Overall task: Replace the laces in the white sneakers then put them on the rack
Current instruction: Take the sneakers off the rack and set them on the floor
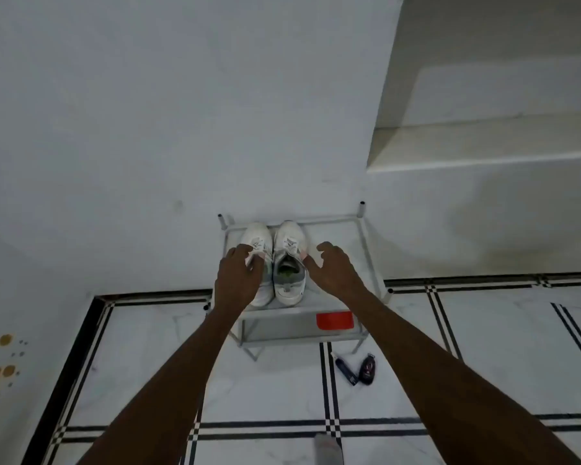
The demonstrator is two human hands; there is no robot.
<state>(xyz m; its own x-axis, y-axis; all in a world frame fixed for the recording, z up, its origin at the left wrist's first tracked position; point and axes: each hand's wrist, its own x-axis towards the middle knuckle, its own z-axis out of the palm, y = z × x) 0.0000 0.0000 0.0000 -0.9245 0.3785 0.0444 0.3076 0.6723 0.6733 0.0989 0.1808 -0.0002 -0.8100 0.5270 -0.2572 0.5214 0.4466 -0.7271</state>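
Note:
Two white sneakers stand side by side, toes toward the wall, on the top shelf of a small grey metal rack (pixel 366 250). My left hand (pixel 237 276) lies over the left sneaker (pixel 257 234), its fingers and thumb curled round the tongue and collar and hiding most of the shoe's opening. The right sneaker (pixel 289 263) shows a grey lining and a green insole. My right hand (pixel 332 270) hovers just right of it with fingers loosely spread, the thumb close to the shoe's side. I cannot make out the laces.
A red object (pixel 335 321) lies on the rack's lower shelf. On the white tiled floor in front sit a dark tube-like item (pixel 346 369) and a small dark object (pixel 367 369). A socked foot (pixel 329 448) shows at the bottom edge. A white ledge (pixel 483 152) juts out at the right.

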